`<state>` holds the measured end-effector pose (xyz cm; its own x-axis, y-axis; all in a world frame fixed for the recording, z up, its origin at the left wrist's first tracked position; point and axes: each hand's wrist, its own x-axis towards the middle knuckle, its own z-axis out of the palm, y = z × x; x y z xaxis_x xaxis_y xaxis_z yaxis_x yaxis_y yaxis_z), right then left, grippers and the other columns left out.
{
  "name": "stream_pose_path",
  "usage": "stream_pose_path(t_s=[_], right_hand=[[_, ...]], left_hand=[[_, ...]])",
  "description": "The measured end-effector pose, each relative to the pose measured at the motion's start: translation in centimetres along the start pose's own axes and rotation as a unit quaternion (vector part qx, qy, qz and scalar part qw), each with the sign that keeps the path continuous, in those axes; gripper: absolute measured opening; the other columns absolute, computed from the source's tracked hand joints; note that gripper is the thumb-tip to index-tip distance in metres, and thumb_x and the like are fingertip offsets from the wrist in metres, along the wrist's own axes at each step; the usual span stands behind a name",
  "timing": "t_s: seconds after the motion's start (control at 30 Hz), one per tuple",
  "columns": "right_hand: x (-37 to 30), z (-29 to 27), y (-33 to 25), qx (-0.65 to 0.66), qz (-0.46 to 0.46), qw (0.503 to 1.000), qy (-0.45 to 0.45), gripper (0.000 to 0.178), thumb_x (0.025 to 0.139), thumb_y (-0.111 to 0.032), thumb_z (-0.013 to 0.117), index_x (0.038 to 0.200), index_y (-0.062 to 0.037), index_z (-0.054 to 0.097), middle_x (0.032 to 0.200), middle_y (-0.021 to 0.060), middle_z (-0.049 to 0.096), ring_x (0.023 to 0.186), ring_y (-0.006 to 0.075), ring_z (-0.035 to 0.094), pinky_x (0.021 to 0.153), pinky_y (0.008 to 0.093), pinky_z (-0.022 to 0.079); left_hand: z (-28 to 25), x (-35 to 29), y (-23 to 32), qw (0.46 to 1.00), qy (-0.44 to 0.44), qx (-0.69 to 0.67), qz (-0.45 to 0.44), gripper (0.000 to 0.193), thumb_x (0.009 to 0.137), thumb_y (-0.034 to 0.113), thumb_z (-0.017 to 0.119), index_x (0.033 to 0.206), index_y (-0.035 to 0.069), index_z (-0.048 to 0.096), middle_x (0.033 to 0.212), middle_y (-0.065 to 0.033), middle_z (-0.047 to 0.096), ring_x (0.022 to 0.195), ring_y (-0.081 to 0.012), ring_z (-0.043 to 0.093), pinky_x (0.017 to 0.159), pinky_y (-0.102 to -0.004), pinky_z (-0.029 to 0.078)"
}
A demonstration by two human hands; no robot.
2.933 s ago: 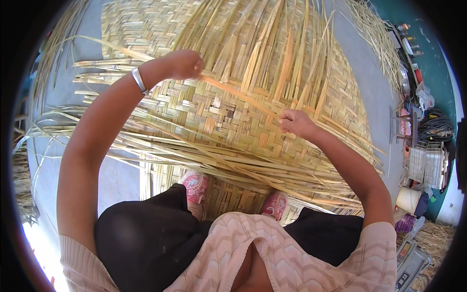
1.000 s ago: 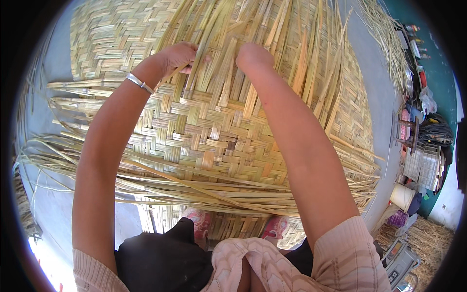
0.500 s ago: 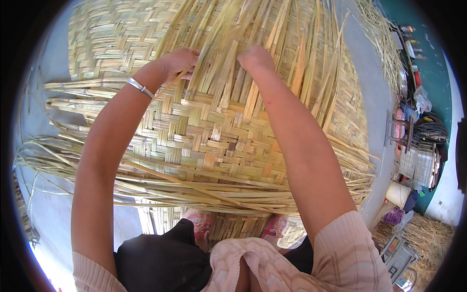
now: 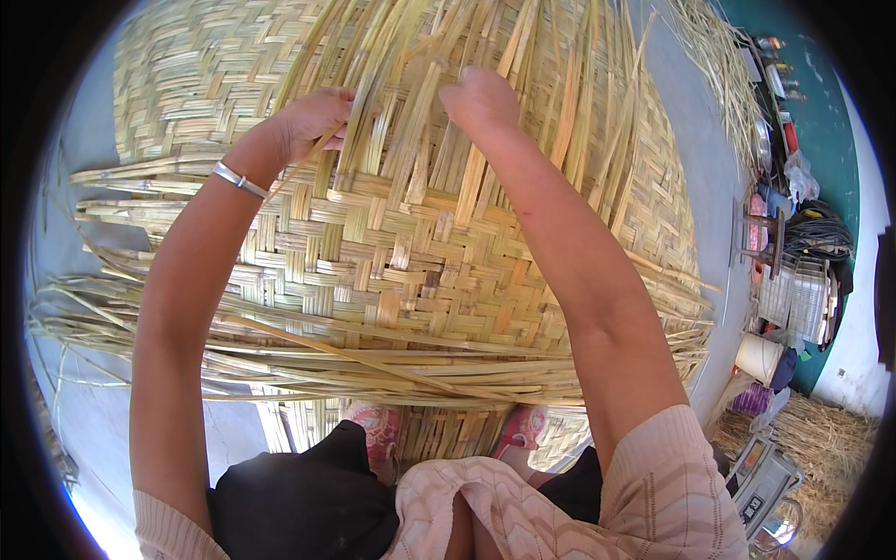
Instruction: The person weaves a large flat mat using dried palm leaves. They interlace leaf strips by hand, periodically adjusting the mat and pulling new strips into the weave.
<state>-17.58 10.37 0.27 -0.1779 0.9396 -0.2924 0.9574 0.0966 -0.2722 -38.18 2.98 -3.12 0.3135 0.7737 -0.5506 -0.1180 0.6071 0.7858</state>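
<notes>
A large mat [image 4: 401, 243] of woven split-reed strips lies before me, its weave pale yellow-green. Loose lengthwise strips [image 4: 373, 121] rise from the weave and run away from me between my hands. My left hand [image 4: 315, 121], with a silver bangle at the wrist, is closed at the left side of these strips. A thin reed strip [image 4: 297, 170] is pinched in it and slants down toward the wrist. To the right, my right hand [image 4: 481, 101] makes a fist over the upright strips. Its back hides the fingers and whatever they grip.
Loose strip ends [image 4: 93, 303] fan out past the mat's left edge. A bundle of crosswise strips [image 4: 373, 364] lies near my feet. Along the right wall are a coil of black cable [image 4: 819, 233], a wire rack [image 4: 793, 299], a white bucket [image 4: 761, 357] and straw [image 4: 831, 439].
My right hand has moved a little farther away and left. My left hand has shifted slightly left. The strips between them, blurred before, now look sharper.
</notes>
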Motion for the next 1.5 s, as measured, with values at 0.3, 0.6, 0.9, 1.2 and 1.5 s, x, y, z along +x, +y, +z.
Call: stream_pose_path(t_s=[0.3,0.6,0.9,1.2,1.5], right_hand=[[1.1,1.4,2.2,0.170,0.024,0.985,0.025,0.033,0.078,-0.020,0.063,0.100,0.0051,0.061,0.096,0.0222,0.064,0.088,0.0321,0.063,0.079,0.0373,0.052],[-2.4,1.7,3.4,0.493,0.154,0.845,-0.142,0.049,0.084,-0.011,0.069,0.123,0.0080,0.047,0.118,0.0201,0.052,0.099,0.0308,0.057,0.085,0.0414,0.053],[-2.2,2.3,3.3,0.500,0.122,0.842,-0.161,0.025,0.083,-0.017,0.070,0.099,-0.0036,0.058,0.094,0.0075,0.062,0.087,0.0190,0.059,0.077,0.0360,0.051],[0.0,2.1,4.7,0.521,0.068,0.781,-0.338,0.033,0.078,-0.017,0.075,0.106,-0.0085,0.060,0.099,0.0031,0.064,0.094,0.0156,0.059,0.085,0.0330,0.046],[-2.1,2.3,4.0,0.517,0.068,0.817,-0.246,0.052,0.078,-0.015,0.074,0.120,-0.0020,0.046,0.112,0.0103,0.059,0.106,0.0226,0.055,0.093,0.0377,0.041]], left_hand=[[0.4,-0.5,0.0,0.999,0.030,0.000,-0.011,0.020,0.090,0.019,0.061,0.107,0.008,0.059,0.086,0.0023,0.063,0.072,-0.0042,0.058,0.061,-0.0179,0.048],[-0.1,0.1,-0.7,0.999,0.041,0.009,-0.012,0.022,0.091,0.022,0.061,0.108,0.009,0.060,0.085,0.0046,0.062,0.070,-0.0040,0.058,0.062,-0.0174,0.047],[-0.3,1.0,-1.3,0.996,0.083,0.009,-0.013,0.021,0.092,0.023,0.060,0.107,0.007,0.060,0.083,0.0057,0.061,0.064,-0.0008,0.055,0.051,-0.0149,0.043],[-0.1,0.7,-1.3,0.996,0.083,0.006,-0.014,0.018,0.091,0.023,0.062,0.102,0.009,0.062,0.077,0.0080,0.060,0.059,0.0001,0.051,0.046,-0.0156,0.037],[-0.5,1.4,-1.9,0.992,0.118,0.022,-0.039,0.018,0.090,0.026,0.062,0.103,0.014,0.063,0.077,0.0089,0.059,0.060,-0.0008,0.049,0.049,-0.0159,0.036]])
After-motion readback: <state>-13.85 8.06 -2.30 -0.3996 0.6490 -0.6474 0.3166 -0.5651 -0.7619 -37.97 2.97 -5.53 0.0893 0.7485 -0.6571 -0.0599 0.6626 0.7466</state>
